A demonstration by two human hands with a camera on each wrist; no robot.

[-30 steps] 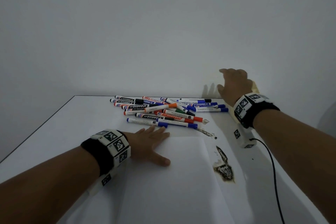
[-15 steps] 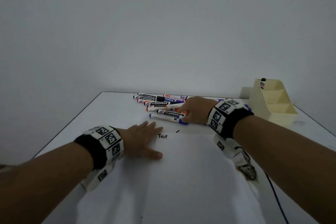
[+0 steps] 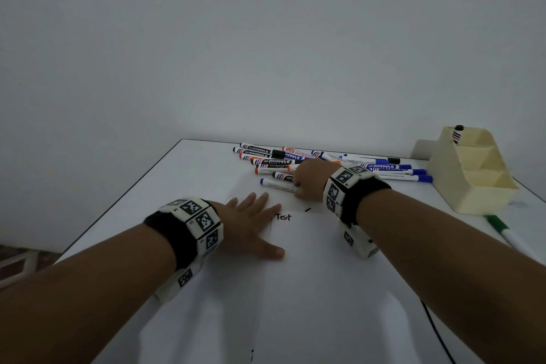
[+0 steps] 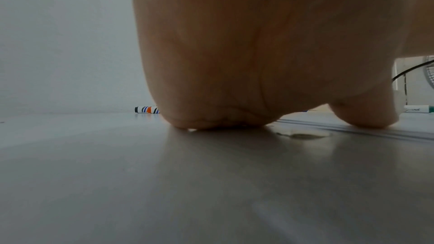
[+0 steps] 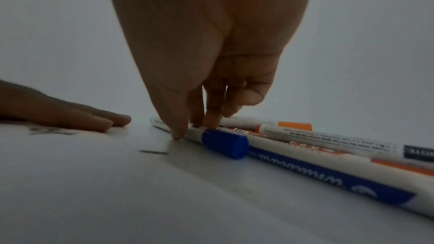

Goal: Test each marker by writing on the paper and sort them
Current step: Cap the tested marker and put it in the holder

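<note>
A white paper (image 3: 295,289) with the word "Test" on it lies on the table. My left hand (image 3: 257,216) presses flat on its left part, fingers straight; in the left wrist view only the palm (image 4: 234,62) shows, down on the surface. Behind the paper lies a pile of markers (image 3: 295,156). My right hand (image 3: 301,186) reaches down onto the pile's near edge. Thumb and fingers (image 5: 211,121) pinch a white marker with a blue cap (image 5: 223,144) that lies on the table.
A beige stepped organizer (image 3: 472,174) stands at the back right, with one marker (image 3: 457,134) upright in its rear compartment. A green-capped marker (image 3: 502,227) lies in front of it. A black cable (image 3: 437,331) runs under my right arm.
My right hand has come back from the far right to the near edge of the marker pile and closed its fingers on the blue-capped marker. The left hand has stayed flat on the paper.
</note>
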